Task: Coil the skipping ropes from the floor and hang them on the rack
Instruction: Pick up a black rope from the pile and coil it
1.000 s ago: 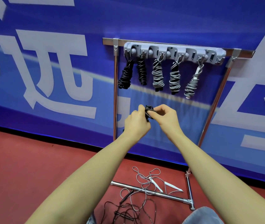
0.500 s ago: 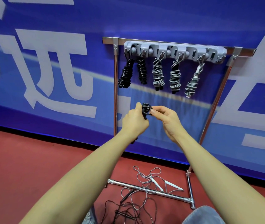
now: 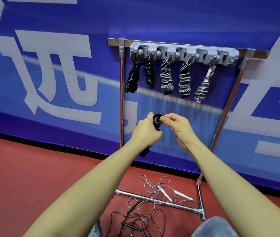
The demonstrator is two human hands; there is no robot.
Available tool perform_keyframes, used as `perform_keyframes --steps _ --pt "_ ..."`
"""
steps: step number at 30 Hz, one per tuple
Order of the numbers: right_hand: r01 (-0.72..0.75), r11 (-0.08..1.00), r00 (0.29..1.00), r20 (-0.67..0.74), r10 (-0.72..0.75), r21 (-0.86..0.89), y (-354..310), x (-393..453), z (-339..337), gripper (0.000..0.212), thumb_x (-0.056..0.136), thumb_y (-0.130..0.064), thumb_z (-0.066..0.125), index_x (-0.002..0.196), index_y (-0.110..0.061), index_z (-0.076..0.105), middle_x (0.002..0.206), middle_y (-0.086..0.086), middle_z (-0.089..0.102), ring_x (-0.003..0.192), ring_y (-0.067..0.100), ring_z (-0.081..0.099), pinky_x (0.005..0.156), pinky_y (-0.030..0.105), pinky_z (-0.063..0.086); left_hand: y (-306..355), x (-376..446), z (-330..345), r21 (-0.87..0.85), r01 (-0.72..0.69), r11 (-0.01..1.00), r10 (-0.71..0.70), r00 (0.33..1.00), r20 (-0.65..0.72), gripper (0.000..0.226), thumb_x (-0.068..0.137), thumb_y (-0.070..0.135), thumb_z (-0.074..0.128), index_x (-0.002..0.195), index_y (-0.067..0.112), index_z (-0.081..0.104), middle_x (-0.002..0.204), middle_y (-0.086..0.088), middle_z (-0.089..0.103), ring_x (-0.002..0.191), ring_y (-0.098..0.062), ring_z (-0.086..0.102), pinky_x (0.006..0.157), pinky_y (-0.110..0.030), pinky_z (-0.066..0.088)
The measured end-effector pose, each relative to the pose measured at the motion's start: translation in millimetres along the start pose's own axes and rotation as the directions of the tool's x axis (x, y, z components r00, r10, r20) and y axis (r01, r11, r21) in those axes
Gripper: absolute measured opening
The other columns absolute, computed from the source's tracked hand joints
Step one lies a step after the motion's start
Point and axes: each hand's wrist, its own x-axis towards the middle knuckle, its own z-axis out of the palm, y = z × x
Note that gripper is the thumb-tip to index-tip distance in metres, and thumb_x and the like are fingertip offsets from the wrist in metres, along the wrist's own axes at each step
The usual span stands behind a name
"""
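Note:
My left hand (image 3: 146, 132) grips a coiled black skipping rope (image 3: 157, 119), whose handles stick out below the fist. My right hand (image 3: 176, 125) pinches the loop at the top of that same coil. Both hands are raised in front of the rack, below the grey hook bar (image 3: 183, 53). Several coiled ropes hang from the bar, black ones (image 3: 133, 77) on the left and grey ones (image 3: 167, 77) to the right. A loose grey rope with white handles (image 3: 163, 192) and a loose black rope (image 3: 135, 219) lie tangled on the floor.
The rack's chrome frame (image 3: 121, 100) stands against a blue banner wall (image 3: 50, 65). Its base bar (image 3: 161, 201) lies across the red floor (image 3: 24, 168) under the loose ropes. My knee in jeans (image 3: 216, 226) shows at the bottom edge.
Both hands have risen slightly with the black coil. My right hand's fingers have shifted on the loop at the coil's top.

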Motion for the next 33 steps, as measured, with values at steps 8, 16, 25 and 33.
perform_keyframes --steps 8,16,25,33 --pt "0.001 1.000 1.000 -0.008 -0.001 0.003 -1.5 2.6 -3.4 0.017 0.082 -0.008 0.070 0.071 -0.012 0.057 0.071 -0.001 0.057 0.070 0.006 0.053 0.070 0.012 0.042 1.9 -2.3 1.5 0.023 -0.059 0.998 0.059 0.998 -0.025 0.029 0.074 0.013 0.057 0.098 0.016 0.041 0.085 0.001 0.065 0.067 -0.029 0.060 0.056 -0.044 0.055" --pt "0.034 0.994 0.999 -0.016 -0.036 -0.099 -6.3 10.4 -3.2 0.019 0.080 -0.002 0.071 0.069 -0.011 0.057 0.068 0.001 0.062 0.069 0.010 0.058 0.070 0.014 0.047 2.6 -1.2 7.3 0.159 0.013 0.987 0.015 0.985 -0.173 0.027 0.077 0.015 0.057 0.095 0.015 0.035 0.081 -0.005 0.059 0.068 -0.027 0.051 0.048 -0.029 0.033" --pt "-0.005 0.987 1.000 -0.011 0.004 -0.164 -4.5 10.8 0.7 0.013 0.082 -0.002 0.068 0.073 -0.009 0.063 0.071 0.006 0.066 0.070 0.013 0.063 0.075 0.017 0.050 -1.4 4.7 5.1 0.316 0.024 0.948 0.026 0.988 -0.154 0.034 0.083 0.016 0.054 0.112 0.012 0.038 0.092 -0.008 0.057 0.075 -0.027 0.050 0.057 -0.031 0.035" --pt "-0.054 0.953 0.995 -0.091 0.028 -0.299 -9.8 12.1 9.2 0.009 0.081 -0.004 0.064 0.075 -0.005 0.058 0.065 0.003 0.056 0.056 0.009 0.046 0.050 0.015 0.037 -0.4 4.0 0.7 0.486 -0.020 0.874 0.113 0.980 -0.163 0.035 0.088 0.014 0.051 0.119 0.011 0.037 0.089 -0.005 0.042 0.067 -0.026 0.045 0.055 -0.033 0.032"
